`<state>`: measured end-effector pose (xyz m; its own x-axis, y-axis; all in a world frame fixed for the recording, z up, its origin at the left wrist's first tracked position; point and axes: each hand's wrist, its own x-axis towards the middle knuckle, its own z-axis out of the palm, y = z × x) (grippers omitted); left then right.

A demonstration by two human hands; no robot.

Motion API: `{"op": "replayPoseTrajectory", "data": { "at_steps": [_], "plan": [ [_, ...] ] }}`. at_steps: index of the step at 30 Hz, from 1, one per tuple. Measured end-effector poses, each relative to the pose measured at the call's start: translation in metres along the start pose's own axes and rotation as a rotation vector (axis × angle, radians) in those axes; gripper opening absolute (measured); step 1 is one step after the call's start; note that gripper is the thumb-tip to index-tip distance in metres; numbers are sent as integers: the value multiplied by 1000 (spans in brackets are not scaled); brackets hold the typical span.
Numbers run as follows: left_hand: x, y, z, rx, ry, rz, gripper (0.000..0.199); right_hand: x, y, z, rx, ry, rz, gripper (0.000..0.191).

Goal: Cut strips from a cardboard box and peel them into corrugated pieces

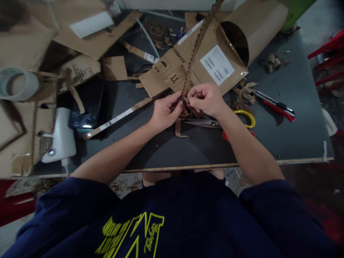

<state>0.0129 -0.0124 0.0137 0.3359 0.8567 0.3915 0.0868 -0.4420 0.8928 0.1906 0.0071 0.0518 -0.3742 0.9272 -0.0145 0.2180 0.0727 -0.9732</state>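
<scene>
My left hand (167, 110) pinches the lower end of a long cardboard strip (194, 53) with a corrugated edge, which rises up and away to the right. Close beside it, my right hand (205, 100) has thumb and fingertips closed on the same end. Torn brown paper bits lie under my fingers, partly hidden. Below my right hand, scissors (204, 123) with yellow and red handles lie on the table, partly covered by my forearm. Behind the strip sits a printed cardboard box (177, 68) with a white label. A second, flat cardboard strip (118, 118) lies left of my left hand.
A red utility knife (276, 105) lies on the dark table (295, 136) at right. On the left are a tape roll (18, 84), a white device with a cable (63, 132), a black glossy object (87, 104) and stacked cardboard (77, 32). The table's front edge runs near my body.
</scene>
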Motion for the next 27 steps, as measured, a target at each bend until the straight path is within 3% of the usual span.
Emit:
{"op": "replayPoseTrajectory", "data": {
  "at_steps": [4, 9, 14, 17, 20, 27],
  "plan": [
    [2, 1, 0, -79, -10, -26, 40, 4, 3, 2, 113, -29, -22, 8],
    [6, -7, -1, -121, 67, -49, 38, 7, 4, -6, 292, 116, -108, 24],
    [7, -17, -1, -149, 127, -31, 43, -3, 0, -9, -125, 331, -341, 30],
    [8, -16, -1, -74, 147, 20, 42, -10, -1, 3, -390, 296, -399, 23],
    [10, -14, -2, -15, 178, 33, 43, -10, 2, 13, -589, 275, -458, 30],
    [10, -7, -4, -55, 155, -27, 44, -3, 11, 11, -766, 314, -516, 27]
  ]
}}
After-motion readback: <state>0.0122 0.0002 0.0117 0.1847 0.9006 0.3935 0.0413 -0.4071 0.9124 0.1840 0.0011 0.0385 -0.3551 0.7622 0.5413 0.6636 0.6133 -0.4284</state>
